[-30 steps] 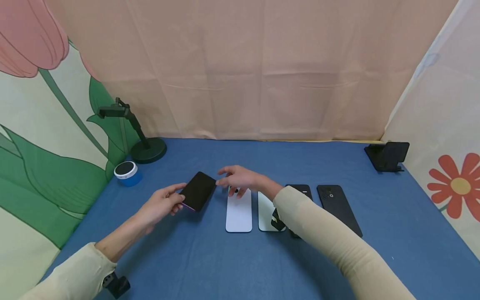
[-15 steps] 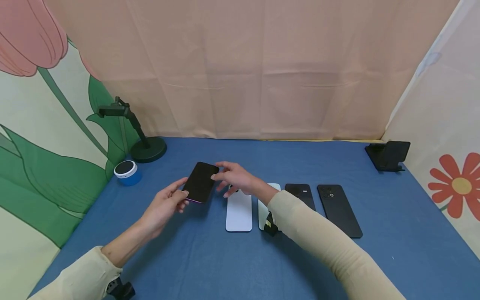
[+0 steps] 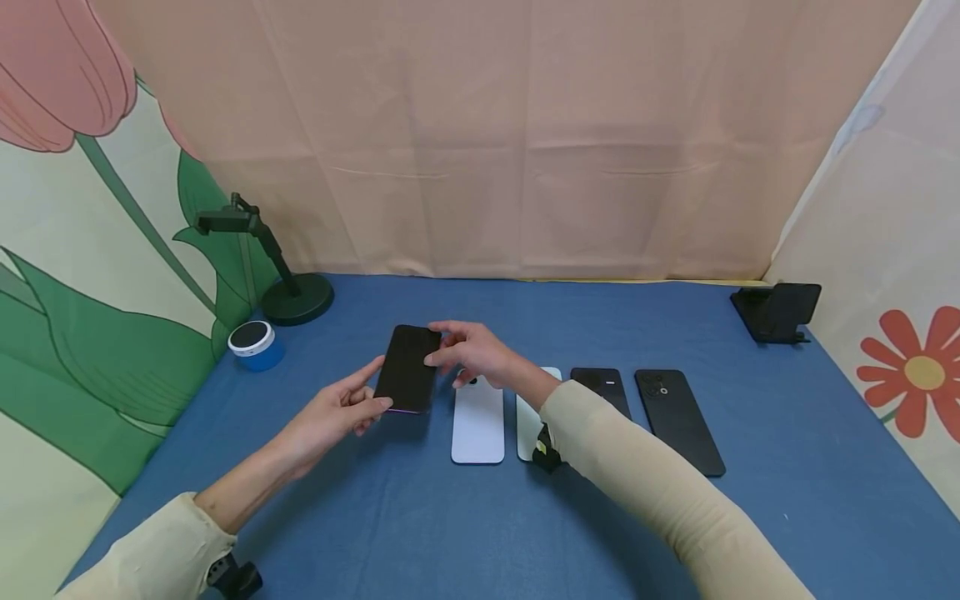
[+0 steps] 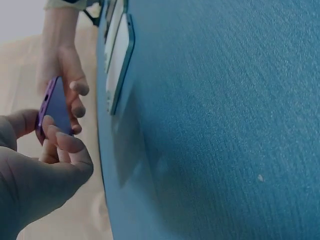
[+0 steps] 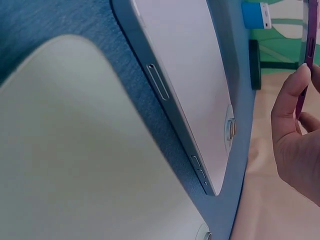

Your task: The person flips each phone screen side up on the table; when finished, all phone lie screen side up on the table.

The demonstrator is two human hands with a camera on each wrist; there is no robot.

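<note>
A smartphone with a dark screen and purple edges [image 3: 407, 369] is held above the blue table, screen toward the head camera. My left hand [image 3: 337, 417] pinches its lower left corner, thumb on the front. At the upper right edge my right hand [image 3: 480, 354] grips it between thumb and fingers. In the left wrist view the purple back of the smartphone [image 4: 59, 107] faces the table. Below my right hand lies a white phone [image 3: 477, 429], face down. Beside it a pale green phone [image 3: 527, 429] is partly covered by the right wrist.
Two black phones, one partly under the right sleeve [image 3: 603, 387] and one further right [image 3: 678, 421], lie face down. A black stand [image 3: 296, 300] and a blue-and-white round device [image 3: 255, 346] stand back left. A folding phone stand [image 3: 776, 312] sits back right.
The smartphone has moved up and right and turned more upright. My right hand, first beside its edge, now grips it. My left hand has kept its hold and moved slightly right.
</note>
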